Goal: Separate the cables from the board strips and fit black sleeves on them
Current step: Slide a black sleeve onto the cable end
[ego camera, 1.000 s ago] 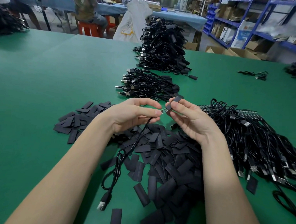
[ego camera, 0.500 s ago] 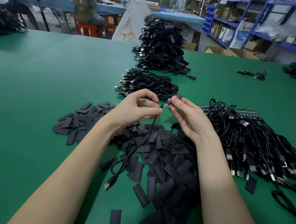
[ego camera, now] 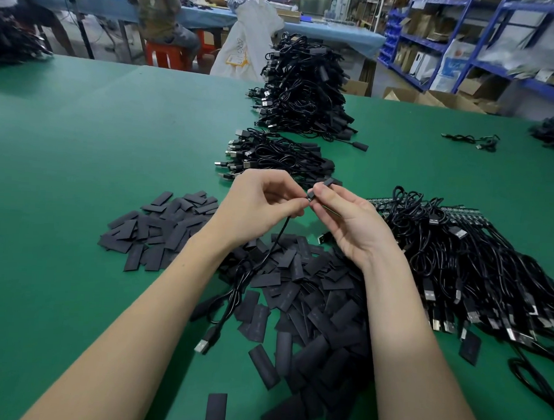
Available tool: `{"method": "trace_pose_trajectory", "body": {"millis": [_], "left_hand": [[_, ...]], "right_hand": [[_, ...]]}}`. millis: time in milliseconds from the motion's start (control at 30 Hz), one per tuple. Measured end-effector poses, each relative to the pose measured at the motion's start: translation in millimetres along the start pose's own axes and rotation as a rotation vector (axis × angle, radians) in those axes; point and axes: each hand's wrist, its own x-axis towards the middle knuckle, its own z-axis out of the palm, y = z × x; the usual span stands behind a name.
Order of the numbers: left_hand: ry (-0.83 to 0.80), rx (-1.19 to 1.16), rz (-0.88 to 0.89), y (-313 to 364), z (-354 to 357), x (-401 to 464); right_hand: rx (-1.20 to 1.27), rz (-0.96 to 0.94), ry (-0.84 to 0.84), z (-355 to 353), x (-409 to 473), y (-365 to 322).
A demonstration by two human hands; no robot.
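Note:
My left hand (ego camera: pixel 263 206) pinches the upper end of a thin black cable (ego camera: pixel 232 300), which hangs down to a USB plug (ego camera: pixel 206 342) lying on the green table (ego camera: pixel 79 167). Just to its right, my right hand (ego camera: pixel 345 223) pinches a flat black sleeve (ego camera: pixel 330 182) at the cable's tip, between thumb and fingers. The tip itself is mostly hidden between the fingertips. A heap of loose black sleeves (ego camera: pixel 306 307) lies under both wrists. To the right, a mass of cables (ego camera: pixel 477 278) lies still joined to board strips (ego camera: pixel 379 200).
Two stacks of sleeved cables, a small one (ego camera: pixel 278 157) and a tall one (ego camera: pixel 304 89), lie beyond my hands. A loose cable (ego camera: pixel 475 141) lies far right. People sit at a blue table (ego camera: pixel 183 9) behind; blue shelving (ego camera: pixel 470 43) stands at right.
Both hands have risen slightly and drawn closer together. The bare board end seen earlier now sits inside the sleeve, and the hanging cable has lifted and swung with the hands.

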Motion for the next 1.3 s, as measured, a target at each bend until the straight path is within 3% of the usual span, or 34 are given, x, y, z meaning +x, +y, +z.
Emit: {"method": "trace_pose_trajectory", "body": {"millis": [233, 500, 1300], "left_hand": [[0.016, -0.124, -0.049, -3.1, 0.3, 0.1], [0.035, -0.251, -0.094, -8.1, 0.1, 3.7], [0.054, -0.145, -0.220, -4.3, 4.2, -0.4]], "right_hand": [[-0.057, -0.026, -0.006, 5.5, -2.3, -0.2], [-0.160, -0.180, 0.004, 9.3, -5.0, -0.4], [-0.180, -0.184, 0.098, 12.8, 0.5, 6.9]]}}
